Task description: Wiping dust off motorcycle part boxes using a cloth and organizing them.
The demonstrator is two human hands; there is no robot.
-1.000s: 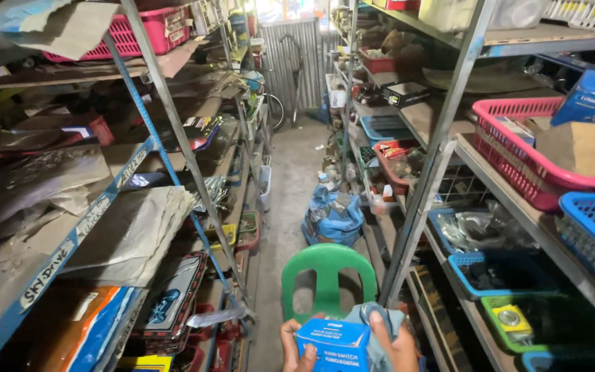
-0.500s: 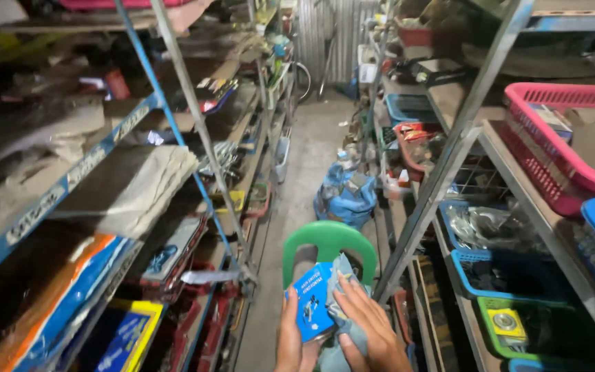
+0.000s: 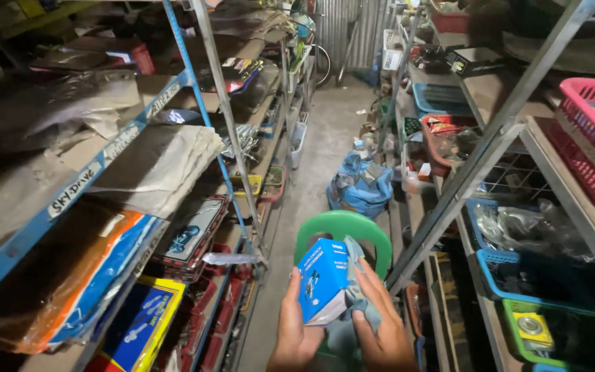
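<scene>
Head view: blue box (image 3: 323,281) bottom centre of frame, tilted, gripped by left hand (image 3: 296,332) from below; right hand (image 3: 379,324) grasping grey cloth (image 3: 357,297) pressed against box's right side. Green chair (image 3: 342,231) just behind. Blue bag (image 3: 362,183) on floor, centre. Shelves (image 3: 194,103) both sides, pink basket (image 3: 590,148) right edge

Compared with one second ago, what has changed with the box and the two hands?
The blue box turned from facing the camera to tilted, its side edge now showing. The right hand moved onto its side, pressing a grey cloth against it. The left hand still holds it from below. The green chair stayed in place.
</scene>
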